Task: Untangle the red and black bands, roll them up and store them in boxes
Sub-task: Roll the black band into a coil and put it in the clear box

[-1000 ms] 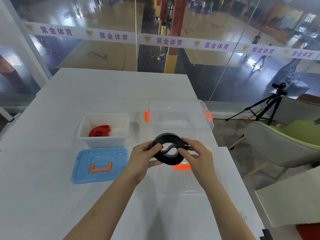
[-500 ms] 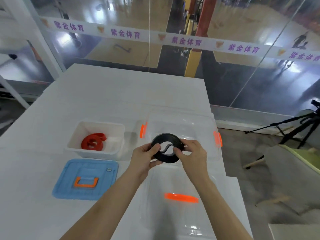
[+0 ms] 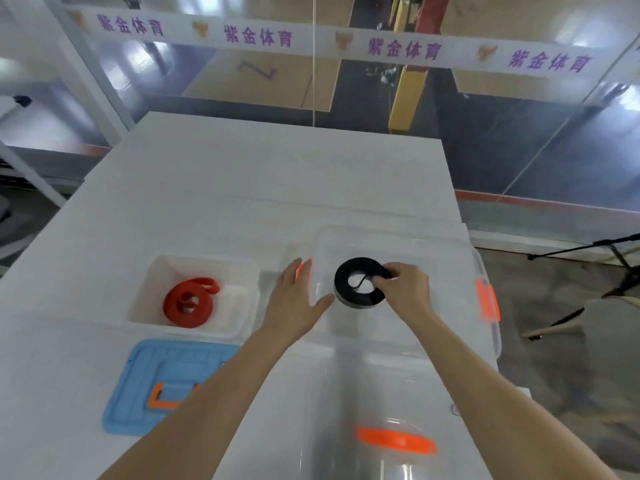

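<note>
Just right of the frame's centre, the right hand pinches the rolled black band at its right edge, fingers and thumb curled onto the coil. The roll lies flat, its open middle facing up, inside the clear box; through the transparent plastic it is hard to say whether it rests on the floor of the box or hangs just above it. The left hand is at the centre of the frame with its fingers straight and spread, holding nothing. It lies over the left wall of the clear box, and its thumb points toward the roll without touching it. An orange latch sits on the box's right side.

Left of centre stands the white box, and in it lies the red band, rolled, with its loose end sticking out toward the upper right. Below it, at the lower left, a blue lid lies flat on the white table. At the bottom right of centre lies a clear lid with an orange handle
</note>
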A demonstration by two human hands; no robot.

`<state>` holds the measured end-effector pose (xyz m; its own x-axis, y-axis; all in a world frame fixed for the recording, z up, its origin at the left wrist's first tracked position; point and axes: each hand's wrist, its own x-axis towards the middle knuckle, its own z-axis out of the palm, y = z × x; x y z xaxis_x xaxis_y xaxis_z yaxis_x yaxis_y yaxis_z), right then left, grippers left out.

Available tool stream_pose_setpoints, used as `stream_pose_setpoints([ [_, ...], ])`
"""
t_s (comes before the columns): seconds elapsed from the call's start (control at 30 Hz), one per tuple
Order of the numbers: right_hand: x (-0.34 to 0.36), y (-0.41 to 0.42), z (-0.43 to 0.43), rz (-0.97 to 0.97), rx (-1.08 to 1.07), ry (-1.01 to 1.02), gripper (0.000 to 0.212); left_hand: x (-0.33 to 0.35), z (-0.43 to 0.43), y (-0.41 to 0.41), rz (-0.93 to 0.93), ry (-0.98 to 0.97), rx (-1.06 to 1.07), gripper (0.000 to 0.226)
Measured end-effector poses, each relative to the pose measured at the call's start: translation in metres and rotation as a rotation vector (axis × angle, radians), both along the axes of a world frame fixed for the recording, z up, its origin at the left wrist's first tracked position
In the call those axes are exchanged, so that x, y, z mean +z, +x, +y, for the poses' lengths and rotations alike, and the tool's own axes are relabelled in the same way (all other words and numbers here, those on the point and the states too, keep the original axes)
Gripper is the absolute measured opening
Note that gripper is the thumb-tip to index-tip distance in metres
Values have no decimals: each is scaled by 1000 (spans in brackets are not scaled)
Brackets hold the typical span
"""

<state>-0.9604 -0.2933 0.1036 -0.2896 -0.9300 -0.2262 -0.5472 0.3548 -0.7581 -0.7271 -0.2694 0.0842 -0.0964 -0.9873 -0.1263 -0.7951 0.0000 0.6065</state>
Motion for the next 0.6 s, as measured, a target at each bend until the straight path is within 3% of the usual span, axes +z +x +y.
stream_pose_setpoints([
  [0.37, -102, 22, -58, 100, 14, 271, 6, -48, -24, -19, -258, 33, 22, 89],
  [0.6, -140, 28, -71, 75, -48, 376, 4, -51, -26, -18, -271, 41, 12, 95],
])
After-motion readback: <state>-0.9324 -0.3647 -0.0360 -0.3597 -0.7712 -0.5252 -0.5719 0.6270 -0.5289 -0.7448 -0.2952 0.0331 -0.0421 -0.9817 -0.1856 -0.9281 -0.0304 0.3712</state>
